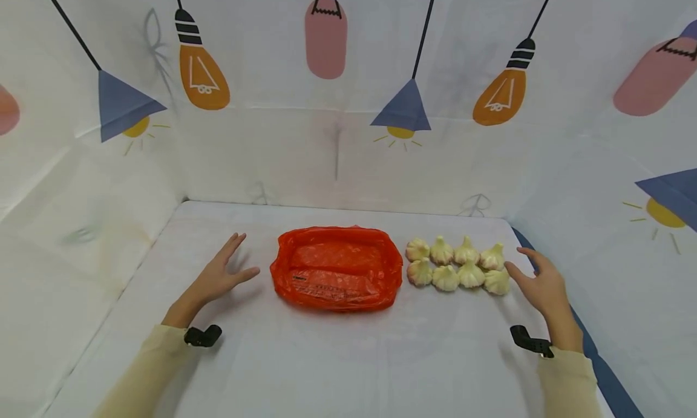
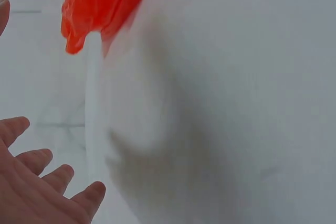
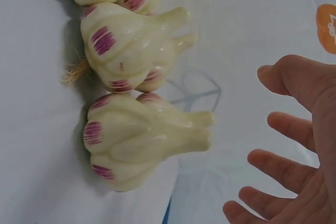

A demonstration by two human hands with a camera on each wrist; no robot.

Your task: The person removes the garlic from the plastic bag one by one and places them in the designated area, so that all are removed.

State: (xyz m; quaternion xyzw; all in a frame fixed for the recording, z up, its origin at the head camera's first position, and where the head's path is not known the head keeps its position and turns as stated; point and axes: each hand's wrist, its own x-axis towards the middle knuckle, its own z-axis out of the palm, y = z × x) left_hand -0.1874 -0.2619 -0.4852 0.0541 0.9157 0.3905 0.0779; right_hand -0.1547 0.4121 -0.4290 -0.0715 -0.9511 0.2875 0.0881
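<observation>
Two rows of pale garlic bulbs (image 1: 467, 275), several in all, lie side by side on the table. My right hand (image 1: 544, 288) is at the right end of these rows, fingers spread and apart from the nearest bulb. Purple streaks mark the closest garlic bulb (image 3: 126, 140) in the right wrist view. Left of the garlic sits a red plastic bag (image 1: 337, 294), spread in a tray-like shape with raised sides. Left of that bag, my left hand (image 1: 215, 282) is held over the table with thumb and fingers apart, holding nothing. Part of the red bag (image 2: 105, 3) shows in the left wrist view.
A white-covered table (image 1: 327, 363) extends in front of me. White sheets printed with lamps and bulbs form the back wall (image 1: 261, 158) and both sides. A dark blue strip (image 1: 610, 378) runs along the table's right edge.
</observation>
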